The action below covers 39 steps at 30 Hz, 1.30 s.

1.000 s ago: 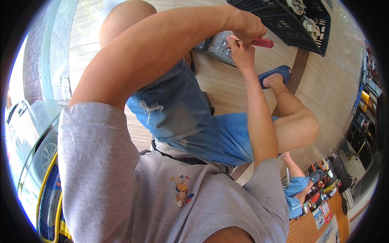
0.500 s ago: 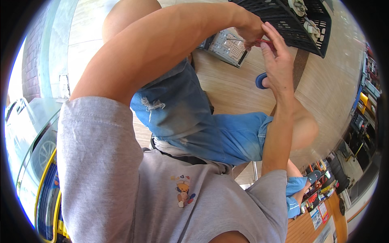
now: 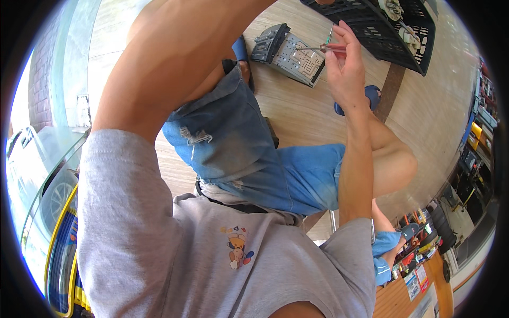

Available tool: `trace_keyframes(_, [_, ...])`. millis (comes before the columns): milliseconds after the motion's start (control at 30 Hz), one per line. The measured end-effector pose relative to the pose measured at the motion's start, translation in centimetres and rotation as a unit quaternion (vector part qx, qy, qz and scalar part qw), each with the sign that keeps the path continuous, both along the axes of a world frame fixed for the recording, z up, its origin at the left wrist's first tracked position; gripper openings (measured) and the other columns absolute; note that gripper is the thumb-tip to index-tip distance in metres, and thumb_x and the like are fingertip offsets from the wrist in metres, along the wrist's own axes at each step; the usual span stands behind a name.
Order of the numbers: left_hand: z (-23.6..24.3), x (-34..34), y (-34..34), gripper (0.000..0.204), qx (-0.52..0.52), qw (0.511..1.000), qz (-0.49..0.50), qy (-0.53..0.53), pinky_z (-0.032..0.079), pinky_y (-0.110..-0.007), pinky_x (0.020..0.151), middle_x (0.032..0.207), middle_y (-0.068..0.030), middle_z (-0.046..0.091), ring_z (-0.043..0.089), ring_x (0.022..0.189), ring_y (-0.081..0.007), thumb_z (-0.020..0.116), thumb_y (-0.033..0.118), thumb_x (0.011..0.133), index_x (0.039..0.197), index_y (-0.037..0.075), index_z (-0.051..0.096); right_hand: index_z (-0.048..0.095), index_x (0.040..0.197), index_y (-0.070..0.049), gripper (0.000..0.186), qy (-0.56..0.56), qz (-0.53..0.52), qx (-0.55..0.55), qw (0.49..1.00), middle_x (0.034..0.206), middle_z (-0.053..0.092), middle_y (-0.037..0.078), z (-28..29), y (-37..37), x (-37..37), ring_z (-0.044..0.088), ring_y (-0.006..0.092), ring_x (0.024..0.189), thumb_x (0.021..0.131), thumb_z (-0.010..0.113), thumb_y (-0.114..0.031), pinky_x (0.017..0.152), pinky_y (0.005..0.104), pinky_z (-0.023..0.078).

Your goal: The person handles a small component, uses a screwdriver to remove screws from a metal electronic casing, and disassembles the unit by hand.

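My right hand (image 3: 344,69) grips a red-handled screwdriver (image 3: 334,49); its metal shaft points left over the perforated top of a metal electronic unit (image 3: 305,58) with a black front. A small green-handled tool (image 3: 328,36) shows beside my fingers. My left forearm crosses the upper left to the top edge, where only a bit of my left hand (image 3: 323,2) shows; its grip is hidden.
A black plastic crate (image 3: 371,42) holding white parts stands at upper right on the tiled floor (image 3: 297,122). My sandalled feet flank the unit. A glass panel (image 3: 40,169) is at left. Another person's leg (image 3: 389,249) and cluttered shelves (image 3: 472,159) are at right.
My left hand has moved up, mostly out of view, uncovering the unit. My right hand now holds the red screwdriver alone, slightly left of where it was half a second ago.
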<state>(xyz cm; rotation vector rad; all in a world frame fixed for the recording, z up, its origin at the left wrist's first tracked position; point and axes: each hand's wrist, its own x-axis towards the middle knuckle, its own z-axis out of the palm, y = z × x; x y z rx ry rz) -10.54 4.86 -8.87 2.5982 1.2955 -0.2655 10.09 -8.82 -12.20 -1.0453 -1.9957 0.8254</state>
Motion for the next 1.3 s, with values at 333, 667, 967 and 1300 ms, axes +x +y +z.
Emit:
trace_keyframes(333, [1.5, 0.6, -1.1, 0.031, -0.105, 0.994, 0.016, -0.007, 0.058, -0.045, 0.086, 0.11, -0.019, 0.076, 0.073, 0.105, -0.0352, 0.062, 0.018, 0.087, 0.108, 0.003, 0.079, 0.059, 0.129, -0.007, 0.034, -0.195, -0.043, -0.011, 0.98, 0.115, 0.074, 0.016, 1.2, -0.2, 0.4, 0.074, 0.0277, 0.094, 0.096, 0.068, -0.01, 0.08, 0.037, 0.058])
trace_keyframes(667, [1.1, 0.4, -1.1, 0.029, -0.096, 0.995, 0.022, -0.022, 0.058, -0.045, 0.086, 0.109, -0.0181, 0.077, 0.073, 0.105, -0.0346, 0.065, 0.018, 0.087, 0.108, 0.004, 0.079, 0.057, 0.13, -0.003, 0.031, -0.236, -0.036, -0.053, 0.97, 0.137, 0.065, 0.02, 1.5, -1.1, 0.4, 0.076, 0.022, 0.097, 0.101, 0.065, -0.007, 0.088, 0.0319, 0.057])
trace_keyframes(967, [0.7, 0.5, -1.3, 0.027, -0.089, 0.995, 0.021, -0.03, 0.059, -0.045, 0.085, 0.108, -0.0172, 0.077, 0.073, 0.104, -0.0341, 0.067, 0.018, 0.086, 0.108, 0.005, 0.078, 0.059, 0.128, -0.004, 0.034, -0.144, -0.024, -0.053, 0.988, 0.121, 0.073, 0.015, 1.6, -1.5, -0.3, 0.076, 0.0223, 0.097, 0.098, 0.071, -0.013, 0.084, 0.0315, 0.058])
trace_keyframes(1300, [-4.5, 2.7, -4.0, 0.026, -0.119, 0.993, -0.01, 0.004, 0.059, -0.045, 0.084, 0.107, -0.0162, 0.077, 0.073, 0.104, -0.0336, 0.07, 0.019, 0.086, 0.107, 0.007, 0.078, 0.06, 0.128, -0.005, 0.034, -0.137, -0.054, -0.129, 0.981, 0.118, 0.075, 0.015, 2.3, -1.1, -0.3, 0.076, 0.0243, 0.101, 0.099, 0.072, -0.018, 0.089, 0.0344, 0.058])
